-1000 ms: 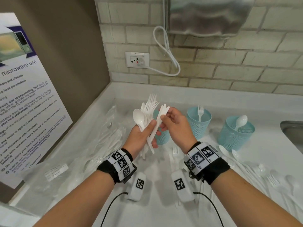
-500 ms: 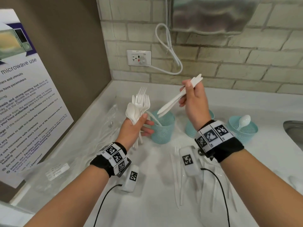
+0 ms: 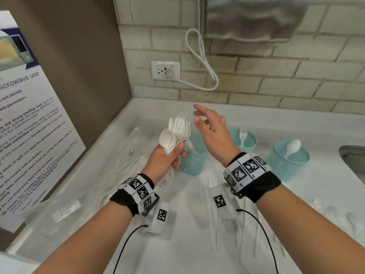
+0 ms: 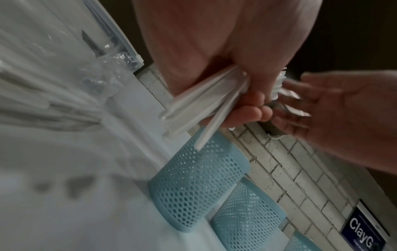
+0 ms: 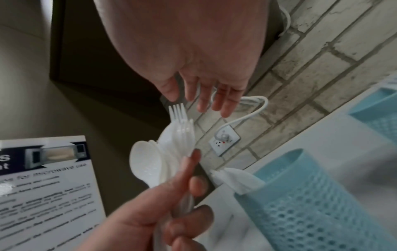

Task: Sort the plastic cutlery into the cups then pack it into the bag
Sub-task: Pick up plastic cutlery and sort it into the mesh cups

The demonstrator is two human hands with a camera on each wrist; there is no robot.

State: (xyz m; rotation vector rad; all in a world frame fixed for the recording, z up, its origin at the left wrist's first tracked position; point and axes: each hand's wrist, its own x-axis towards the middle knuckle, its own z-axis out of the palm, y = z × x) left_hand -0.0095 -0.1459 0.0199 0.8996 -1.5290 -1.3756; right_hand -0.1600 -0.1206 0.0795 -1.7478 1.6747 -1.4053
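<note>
Cutlery (image 3: 176, 133) — a white bundle of plastic forks and spoons — stands upright in the left hand (image 3: 165, 162), whose fingers and thumb curl round the handles left of centre in the head view. The right hand (image 3: 212, 131) hovers just to the right of the fork tines, fingers spread and relaxed, holding nothing. From the right wrist view those fingers (image 5: 203, 96) hang just above the topmost fork.

Three light blue mesh cups sit in a row on the white tabletop (image 3: 197, 244). The left cup (image 3: 194, 157), just beside the gripping hand, holds white knives (image 5: 234, 178) that lean over its rim. The middle cup (image 3: 245, 140) is partly hidden behind the right wrist and has one fork in it. The right cup (image 3: 288, 159) holds one spoon.

A clear plastic bag (image 3: 118, 161) lies flat at the left of the frame, with white cutlery inside. More loose pieces lie on the tabletop at lower centre (image 3: 213, 230) and lower right — blurred there. A steel sink edge (image 3: 353, 161) shows at the right border.
</note>
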